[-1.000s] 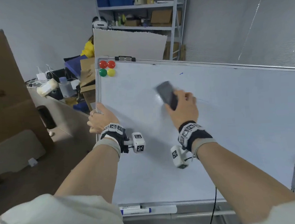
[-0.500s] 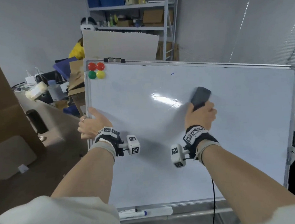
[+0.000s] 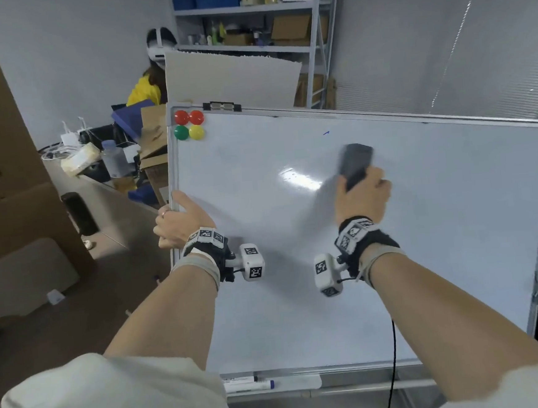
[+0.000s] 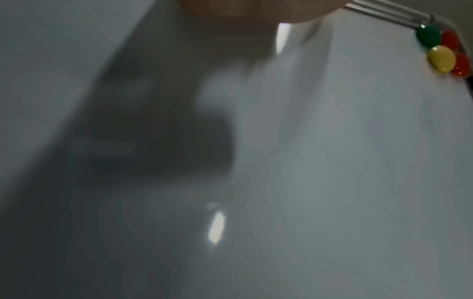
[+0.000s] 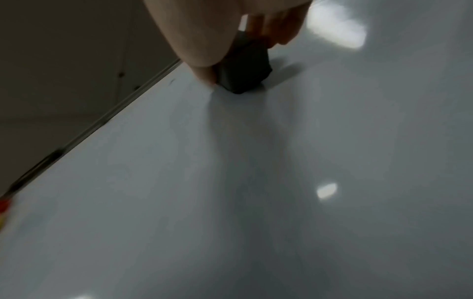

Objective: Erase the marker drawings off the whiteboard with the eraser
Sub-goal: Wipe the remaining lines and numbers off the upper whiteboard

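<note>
A large whiteboard (image 3: pixel 426 256) in a metal frame stands tilted before me. My right hand (image 3: pixel 362 196) grips a dark grey eraser (image 3: pixel 354 165) and presses it flat on the upper middle of the board; in the right wrist view the eraser (image 5: pixel 243 74) touches the surface under my fingers (image 5: pixel 276 26). A small blue marker mark (image 3: pixel 326 133) sits just above and left of the eraser. My left hand (image 3: pixel 179 220) grips the board's left frame edge, thumb on the front. The left wrist view shows the whiteboard (image 4: pixel 332 161) surface, blurred.
Round magnets (image 3: pixel 189 125), red, green and yellow, cluster at the board's top left corner. A marker (image 3: pixel 248 387) lies on the tray under the board. Cardboard boxes (image 3: pixel 7 166), a cluttered desk and a person in yellow (image 3: pixel 144 91) are at the left; shelves stand behind.
My right hand has swept the eraser from the board's middle out to the right, then a little up and back left. The left hand keeps its hold on the frame.
</note>
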